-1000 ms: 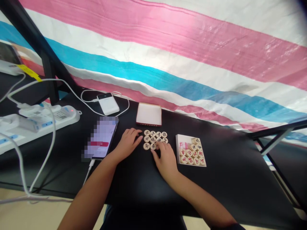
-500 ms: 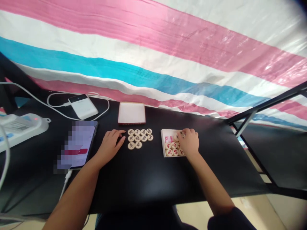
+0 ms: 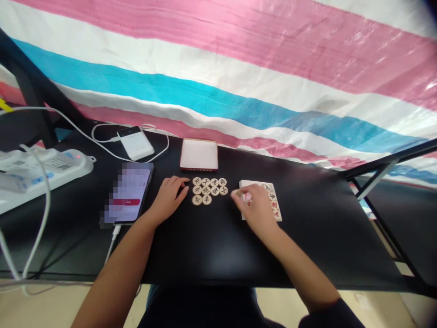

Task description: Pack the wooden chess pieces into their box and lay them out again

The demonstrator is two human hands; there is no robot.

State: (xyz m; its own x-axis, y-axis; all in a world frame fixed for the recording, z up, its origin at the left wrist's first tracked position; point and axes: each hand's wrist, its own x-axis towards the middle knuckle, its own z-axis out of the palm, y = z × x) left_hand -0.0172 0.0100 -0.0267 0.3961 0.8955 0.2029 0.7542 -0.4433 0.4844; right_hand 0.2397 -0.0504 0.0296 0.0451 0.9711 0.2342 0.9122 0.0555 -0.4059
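Several round wooden chess pieces (image 3: 208, 190) with black characters lie in rows on the black table (image 3: 211, 246). My left hand (image 3: 169, 198) rests beside them on their left, fingers curled loosely with the fingertips touching the table. My right hand (image 3: 254, 207) is over the left side of a white tray (image 3: 275, 205) of red-marked pieces, its fingers pinched on one wooden chess piece (image 3: 238, 193) held toward the rows. The hand hides most of the tray.
A white box lid (image 3: 199, 155) lies behind the rows. A phone (image 3: 129, 191) with a cable, a white power bank (image 3: 135, 143) and a power strip (image 3: 41, 169) are on the left. A striped tarp (image 3: 239, 82) hangs behind; a black frame (image 3: 385, 168) is at right.
My right hand went from the rows to the tray, closed on a piece there, and is now carrying it back left. The left hand has stayed beside the rows.
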